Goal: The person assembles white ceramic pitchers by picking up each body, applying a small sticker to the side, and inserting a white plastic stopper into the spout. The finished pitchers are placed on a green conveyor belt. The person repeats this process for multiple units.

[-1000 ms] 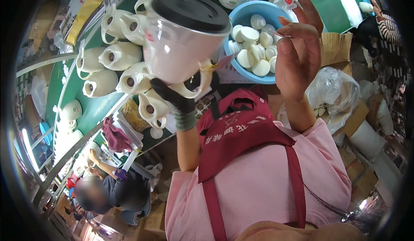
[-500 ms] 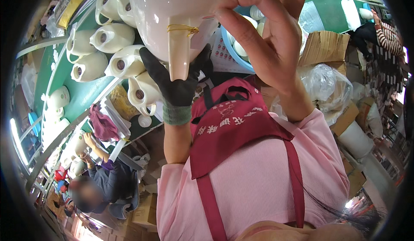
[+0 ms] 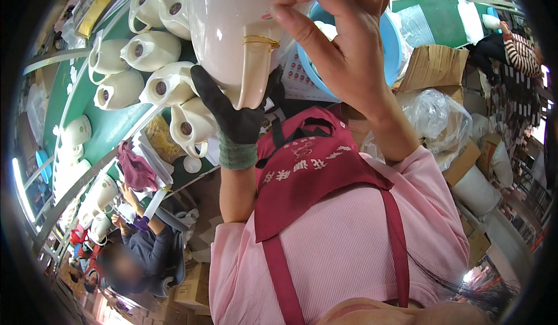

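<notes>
In front of me is a glossy white ceramic jug (image 3: 224,34), its top cut off by the upper edge of the view. Gold wire (image 3: 260,40) loops around the upper part of its projecting spout or handle (image 3: 254,75). My left hand (image 3: 235,116), in a dark glove with a green cuff, is closed around the jug's lower end. Beside the jug's right side is my bare right hand (image 3: 346,52), thumb and forefinger pinched together, other fingers raised. Next to the thumb tip shows a small red and green decal (image 3: 267,17) on the jug. What the pinch holds is hidden.
Several similar white jugs (image 3: 152,51) stand on the green table (image 3: 110,124) at left. Behind my right hand is a blue basin (image 3: 392,49) with white pieces, near a decal sheet (image 3: 299,75). Cardboard (image 3: 433,69) and plastic bags (image 3: 439,116) lie right. A co-worker (image 3: 148,249) sits lower left.
The jug has shifted slightly right and turned, its projecting part now slanting. My right hand has moved left and down along its side, uncovering more of the blue basin.
</notes>
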`<state>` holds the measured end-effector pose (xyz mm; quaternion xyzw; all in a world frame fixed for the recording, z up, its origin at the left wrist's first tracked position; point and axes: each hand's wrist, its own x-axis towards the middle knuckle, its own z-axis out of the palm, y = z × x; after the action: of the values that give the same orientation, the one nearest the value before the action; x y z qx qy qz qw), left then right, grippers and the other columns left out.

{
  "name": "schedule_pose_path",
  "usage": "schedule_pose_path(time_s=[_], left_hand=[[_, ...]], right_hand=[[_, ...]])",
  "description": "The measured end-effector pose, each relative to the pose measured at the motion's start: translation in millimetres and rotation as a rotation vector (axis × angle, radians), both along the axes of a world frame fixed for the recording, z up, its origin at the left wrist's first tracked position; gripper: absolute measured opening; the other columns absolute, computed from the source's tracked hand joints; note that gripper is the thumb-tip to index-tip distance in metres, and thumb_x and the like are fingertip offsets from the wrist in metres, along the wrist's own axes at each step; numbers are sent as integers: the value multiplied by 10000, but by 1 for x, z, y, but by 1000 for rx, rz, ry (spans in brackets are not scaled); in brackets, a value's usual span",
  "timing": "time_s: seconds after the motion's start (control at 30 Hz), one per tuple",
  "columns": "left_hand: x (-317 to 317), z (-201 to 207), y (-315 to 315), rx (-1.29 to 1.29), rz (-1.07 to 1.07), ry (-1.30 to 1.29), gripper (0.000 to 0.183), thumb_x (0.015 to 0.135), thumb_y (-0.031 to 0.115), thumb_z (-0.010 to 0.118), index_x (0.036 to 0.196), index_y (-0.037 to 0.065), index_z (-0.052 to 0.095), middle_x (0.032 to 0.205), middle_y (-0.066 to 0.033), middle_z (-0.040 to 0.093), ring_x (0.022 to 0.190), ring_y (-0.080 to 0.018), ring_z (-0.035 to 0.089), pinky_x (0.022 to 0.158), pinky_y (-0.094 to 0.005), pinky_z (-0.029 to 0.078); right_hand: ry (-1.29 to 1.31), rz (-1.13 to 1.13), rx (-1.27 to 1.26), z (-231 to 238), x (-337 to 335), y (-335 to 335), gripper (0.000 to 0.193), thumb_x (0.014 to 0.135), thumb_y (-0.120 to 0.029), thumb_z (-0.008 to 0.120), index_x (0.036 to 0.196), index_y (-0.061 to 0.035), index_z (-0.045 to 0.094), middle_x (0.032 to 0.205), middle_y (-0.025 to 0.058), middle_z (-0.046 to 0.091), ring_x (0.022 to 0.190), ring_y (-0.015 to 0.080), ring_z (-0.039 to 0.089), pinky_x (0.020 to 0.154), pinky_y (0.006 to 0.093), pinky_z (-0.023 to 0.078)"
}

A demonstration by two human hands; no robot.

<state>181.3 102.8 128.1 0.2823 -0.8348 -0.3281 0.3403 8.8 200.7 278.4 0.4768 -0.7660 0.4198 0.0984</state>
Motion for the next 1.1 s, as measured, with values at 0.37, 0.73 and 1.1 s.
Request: schedule_pose_path(time_s=[0.37, 0.73, 1.1], left_hand=[[0, -7, 3, -29, -12, 50, 1245, 678, 265, 966, 1574, -56, 165, 1541, -231, 366, 1372, -345, 461, 1142, -436, 394], [-2, 1, 3, 88, -62, 49, 1112, 785, 186, 879, 1587, -13, 136, 1571, -209, 300, 1433, -332, 371, 1181, -465, 334], [-6, 0, -56, 662, -62, 224, 727, 919, 118, 724, 1521, -14, 338, 1550, -200, 377, 1373, -322, 431, 1183, -462, 321]], right_hand=[[51, -26, -34, -9, -1, -4, 107, 919, -211, 747, 904, -115, 703, 1608, 210, 329, 1477, 317, 286, 1110, 422, 197], [347, -117, -205, -40, -8, -10, 442, 769, -266, 890, 1138, -164, 670, 1396, 194, 399, 1210, 285, 445, 986, 479, 351], [-104, -417, -304, -85, -85, 28, 663, 880, -325, 801, 1417, -120, 471, 1483, 149, 372, 1327, 311, 448, 1016, 441, 464]])
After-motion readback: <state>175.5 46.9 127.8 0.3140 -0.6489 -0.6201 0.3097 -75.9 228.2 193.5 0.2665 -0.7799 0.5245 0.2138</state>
